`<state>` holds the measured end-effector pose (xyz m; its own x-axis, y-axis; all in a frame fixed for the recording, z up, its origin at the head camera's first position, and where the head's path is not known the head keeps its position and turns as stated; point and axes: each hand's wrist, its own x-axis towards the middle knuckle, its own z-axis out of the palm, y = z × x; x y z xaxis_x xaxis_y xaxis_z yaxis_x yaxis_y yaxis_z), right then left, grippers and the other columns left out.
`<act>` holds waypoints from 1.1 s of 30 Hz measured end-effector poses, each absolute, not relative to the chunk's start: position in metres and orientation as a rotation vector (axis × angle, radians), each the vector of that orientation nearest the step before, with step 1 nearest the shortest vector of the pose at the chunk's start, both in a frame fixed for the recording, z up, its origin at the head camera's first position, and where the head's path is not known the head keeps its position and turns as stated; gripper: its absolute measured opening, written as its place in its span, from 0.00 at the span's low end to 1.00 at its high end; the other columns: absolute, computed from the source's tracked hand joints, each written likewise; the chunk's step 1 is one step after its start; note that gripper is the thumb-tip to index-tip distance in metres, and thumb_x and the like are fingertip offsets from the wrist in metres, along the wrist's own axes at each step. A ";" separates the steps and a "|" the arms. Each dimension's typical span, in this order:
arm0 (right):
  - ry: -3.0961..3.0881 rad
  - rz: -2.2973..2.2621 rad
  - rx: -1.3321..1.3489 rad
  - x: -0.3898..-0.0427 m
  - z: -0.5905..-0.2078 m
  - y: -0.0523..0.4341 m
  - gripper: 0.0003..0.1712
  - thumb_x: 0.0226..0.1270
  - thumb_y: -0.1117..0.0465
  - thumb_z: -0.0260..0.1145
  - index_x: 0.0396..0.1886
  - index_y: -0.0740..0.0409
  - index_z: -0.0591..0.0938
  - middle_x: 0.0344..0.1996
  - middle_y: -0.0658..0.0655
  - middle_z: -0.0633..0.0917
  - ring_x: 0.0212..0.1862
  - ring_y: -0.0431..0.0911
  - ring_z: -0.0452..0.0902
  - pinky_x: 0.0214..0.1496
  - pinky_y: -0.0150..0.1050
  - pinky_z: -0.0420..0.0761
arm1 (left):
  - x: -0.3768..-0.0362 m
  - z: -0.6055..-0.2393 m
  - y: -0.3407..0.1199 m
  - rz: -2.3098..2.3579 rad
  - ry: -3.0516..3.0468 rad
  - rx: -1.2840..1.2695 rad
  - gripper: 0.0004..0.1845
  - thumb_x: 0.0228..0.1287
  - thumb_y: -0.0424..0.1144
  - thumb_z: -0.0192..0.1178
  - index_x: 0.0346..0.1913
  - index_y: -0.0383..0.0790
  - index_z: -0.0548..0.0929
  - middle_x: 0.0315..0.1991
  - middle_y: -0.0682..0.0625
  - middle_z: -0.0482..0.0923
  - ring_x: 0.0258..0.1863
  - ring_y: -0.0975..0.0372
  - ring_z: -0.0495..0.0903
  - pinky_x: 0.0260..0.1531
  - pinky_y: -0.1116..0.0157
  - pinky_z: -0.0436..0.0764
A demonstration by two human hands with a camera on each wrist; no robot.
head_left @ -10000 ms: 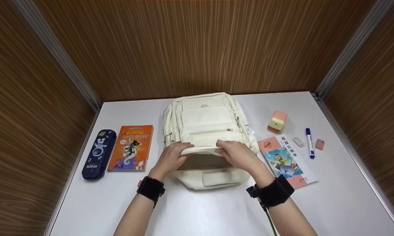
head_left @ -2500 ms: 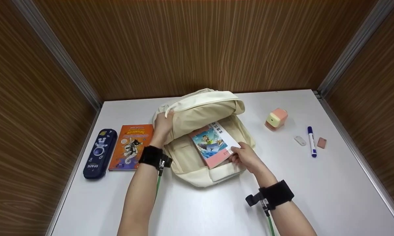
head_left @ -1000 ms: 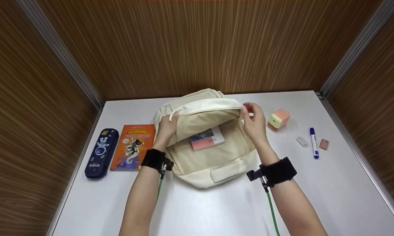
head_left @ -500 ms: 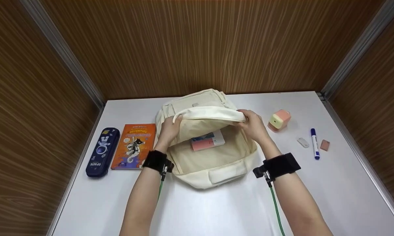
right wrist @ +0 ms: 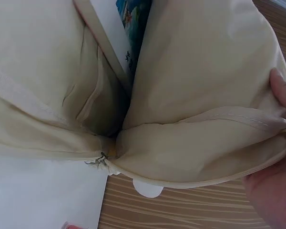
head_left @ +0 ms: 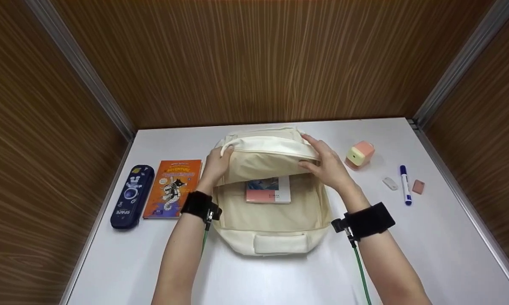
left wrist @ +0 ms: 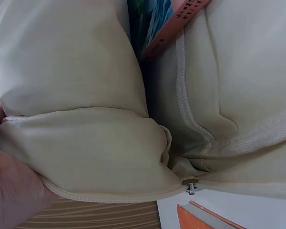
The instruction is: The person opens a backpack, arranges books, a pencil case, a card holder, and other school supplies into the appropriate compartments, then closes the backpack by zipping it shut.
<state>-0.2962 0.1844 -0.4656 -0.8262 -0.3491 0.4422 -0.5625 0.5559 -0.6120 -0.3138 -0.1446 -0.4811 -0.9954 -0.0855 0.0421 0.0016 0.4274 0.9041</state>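
Head view showed a cream backpack (head_left: 271, 212) lying open on the white table (head_left: 428, 237), its front flap (head_left: 267, 154) lifted. The left hand (head_left: 217, 163) gripped the flap's left edge with curled fingers, and the right hand (head_left: 328, 163) gripped its right edge, thumb underneath. A pink book (head_left: 268, 190) lay inside the open compartment, partly under the flap. An orange book (head_left: 172, 188) and a navy pencil case (head_left: 131, 197) lay to the left of the bag; a pink sharpener (head_left: 359, 155), a white eraser (head_left: 390, 183), a blue marker (head_left: 405, 184) and a pink eraser (head_left: 418, 187) lay to the right.

Left wrist view showed the left hand (left wrist: 12, 186) pinching the flap's (left wrist: 86, 152) zipper edge, with the pink book (left wrist: 174, 28) tucked in the gap.

Right wrist view showed the right hand (right wrist: 276, 176) curled round the flap's (right wrist: 200, 148) edge, the book's (right wrist: 126, 33) cover visible deep in the opening.
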 end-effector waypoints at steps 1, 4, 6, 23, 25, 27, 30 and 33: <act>-2.483 1.099 0.785 -0.297 -0.467 0.185 0.42 0.59 0.58 0.75 0.73 0.47 0.68 0.54 0.61 0.77 0.46 0.53 0.75 0.48 0.50 0.75 | -0.314 -0.481 -0.145 -1.642 -2.579 0.085 0.22 0.77 0.49 0.48 0.55 0.34 0.81 0.56 0.37 0.77 0.53 0.51 0.75 0.56 0.54 0.72; -2.384 1.002 0.829 -0.301 -0.476 0.188 0.42 0.56 0.58 0.76 0.71 0.44 0.71 0.47 0.59 0.76 0.37 0.48 0.70 0.37 0.44 0.72 | -0.315 -0.480 -0.146 -1.658 -2.553 0.121 0.21 0.77 0.49 0.48 0.49 0.34 0.82 0.46 0.38 0.79 0.45 0.52 0.76 0.49 0.54 0.74; -2.355 0.984 0.836 -0.305 -0.485 0.190 0.42 0.55 0.59 0.77 0.70 0.44 0.72 0.49 0.59 0.76 0.39 0.47 0.71 0.40 0.43 0.73 | -0.316 -0.479 -0.146 -1.659 -2.540 0.133 0.21 0.77 0.49 0.48 0.49 0.35 0.82 0.46 0.38 0.80 0.44 0.53 0.76 0.49 0.54 0.74; -2.476 1.039 0.657 -0.332 -0.507 0.181 0.35 0.62 0.59 0.72 0.69 0.42 0.73 0.53 0.65 0.83 0.54 0.58 0.79 0.56 0.53 0.76 | -0.310 -0.479 -0.149 -1.596 -2.566 0.152 0.20 0.75 0.50 0.51 0.41 0.34 0.81 0.35 0.41 0.77 0.37 0.53 0.74 0.43 0.55 0.74; -2.527 1.034 0.615 -0.333 -0.507 0.181 0.35 0.63 0.58 0.71 0.70 0.40 0.73 0.56 0.64 0.81 0.56 0.59 0.78 0.57 0.54 0.75 | -0.307 -0.480 -0.149 -1.560 -2.561 0.147 0.20 0.73 0.50 0.54 0.42 0.34 0.82 0.34 0.42 0.77 0.36 0.54 0.74 0.39 0.57 0.74; -2.578 1.020 0.569 -0.334 -0.506 0.180 0.35 0.63 0.56 0.71 0.70 0.38 0.72 0.56 0.64 0.81 0.56 0.59 0.78 0.56 0.56 0.75 | -0.305 -0.481 -0.151 -1.528 -2.547 0.142 0.20 0.70 0.51 0.57 0.42 0.34 0.81 0.32 0.44 0.77 0.32 0.56 0.73 0.34 0.60 0.73; -2.653 1.002 0.505 -0.334 -0.506 0.179 0.35 0.65 0.55 0.70 0.70 0.36 0.71 0.57 0.65 0.80 0.54 0.61 0.78 0.50 0.58 0.77 | -0.301 -0.484 -0.157 -1.538 -2.493 0.146 0.21 0.69 0.54 0.59 0.41 0.36 0.80 0.28 0.47 0.76 0.28 0.58 0.72 0.29 0.62 0.71; -2.722 0.978 0.454 -0.335 -0.507 0.178 0.34 0.66 0.53 0.69 0.71 0.35 0.70 0.56 0.67 0.80 0.51 0.62 0.80 0.45 0.58 0.77 | -0.295 -0.488 -0.168 -1.540 -2.459 0.175 0.24 0.72 0.59 0.51 0.44 0.38 0.79 0.29 0.45 0.77 0.29 0.56 0.74 0.30 0.60 0.71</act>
<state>-0.3345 0.1780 -0.5072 -0.9297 -0.2141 0.2997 -0.3558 0.7321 -0.5809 -0.2953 -0.1679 -0.4875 -0.9654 -0.2238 0.1339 0.0227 0.4393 0.8980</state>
